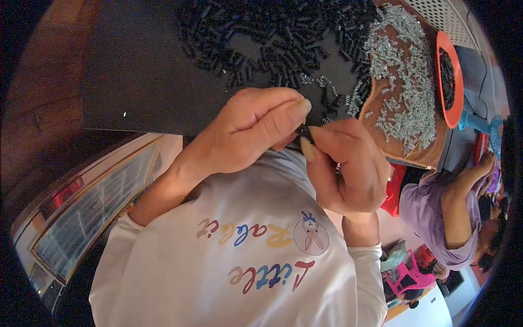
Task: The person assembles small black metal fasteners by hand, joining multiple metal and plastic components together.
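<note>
My left hand (259, 128) and my right hand (348, 163) meet over the table's near edge, in front of my white shirt. Between the right thumb and index finger is a small black plastic piece (303, 131), mostly covered by the fingers. The left fingers are closed against its upper end, so both hands grip it. Just beyond them lies a wide heap of short black plastic pieces (283, 46). Small metal springs (324, 83) are scattered at the heap's near side. A larger pile of silvery springs (408, 103) spreads to the right.
The springs lie on a brown sheet (376, 133) on the dark table (136, 71). An orange bowl (459, 82) with black pieces stands at the far right, near a perforated white panel (444, 19). Another person in a lilac top (430, 218) sits at the right. A glass-fronted frame (98, 210) is at left.
</note>
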Tool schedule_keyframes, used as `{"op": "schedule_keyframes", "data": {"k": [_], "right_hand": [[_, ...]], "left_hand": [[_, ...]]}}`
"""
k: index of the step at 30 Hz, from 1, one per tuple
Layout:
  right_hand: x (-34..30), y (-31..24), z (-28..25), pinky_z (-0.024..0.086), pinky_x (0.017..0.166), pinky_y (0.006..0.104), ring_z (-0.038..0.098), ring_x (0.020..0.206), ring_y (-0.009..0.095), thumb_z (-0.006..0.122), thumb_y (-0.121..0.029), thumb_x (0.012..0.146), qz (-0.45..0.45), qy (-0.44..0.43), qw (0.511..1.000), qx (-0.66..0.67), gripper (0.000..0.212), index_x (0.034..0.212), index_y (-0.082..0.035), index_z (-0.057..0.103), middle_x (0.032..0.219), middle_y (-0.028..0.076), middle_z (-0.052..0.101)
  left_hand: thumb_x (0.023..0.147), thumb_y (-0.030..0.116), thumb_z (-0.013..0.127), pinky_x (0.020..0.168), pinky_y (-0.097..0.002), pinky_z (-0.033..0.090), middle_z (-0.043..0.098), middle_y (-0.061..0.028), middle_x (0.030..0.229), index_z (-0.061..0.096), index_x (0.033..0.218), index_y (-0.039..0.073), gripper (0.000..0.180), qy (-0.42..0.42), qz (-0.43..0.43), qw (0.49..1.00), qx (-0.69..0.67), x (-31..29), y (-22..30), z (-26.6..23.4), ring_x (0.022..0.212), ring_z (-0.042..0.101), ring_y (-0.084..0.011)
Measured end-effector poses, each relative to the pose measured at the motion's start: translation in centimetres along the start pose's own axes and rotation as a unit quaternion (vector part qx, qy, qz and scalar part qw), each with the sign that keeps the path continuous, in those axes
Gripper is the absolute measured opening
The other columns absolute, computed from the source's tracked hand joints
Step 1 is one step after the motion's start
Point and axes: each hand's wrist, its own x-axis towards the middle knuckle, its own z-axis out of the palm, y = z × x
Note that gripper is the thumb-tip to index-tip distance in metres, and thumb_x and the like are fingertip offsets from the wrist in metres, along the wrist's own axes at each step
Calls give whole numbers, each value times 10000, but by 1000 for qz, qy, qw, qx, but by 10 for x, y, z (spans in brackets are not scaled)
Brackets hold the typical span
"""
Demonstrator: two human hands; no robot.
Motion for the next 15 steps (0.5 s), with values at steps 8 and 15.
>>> {"op": "schedule_keyframes", "data": {"k": [8,15], "right_hand": [[17,20,-12,398,487,212,507,569,128,767,-209,694,70,-126,979,142,460,1026,68,608,702,73,532],[22,13,-10,473,529,312,566,616,247,752,-77,638,-11,-144,980,137,429,1007,55,576,747,122,558]], "left_hand": [[936,265,530,495,-215,357,507,9,608,577,774,17,300,-10,14,1000,15,0,4,0,563,447,-56],[900,235,593,498,-207,392,560,-2,612,615,758,28,252,-8,32,999,-33,-1,-6,-7,571,506,-49]]}}
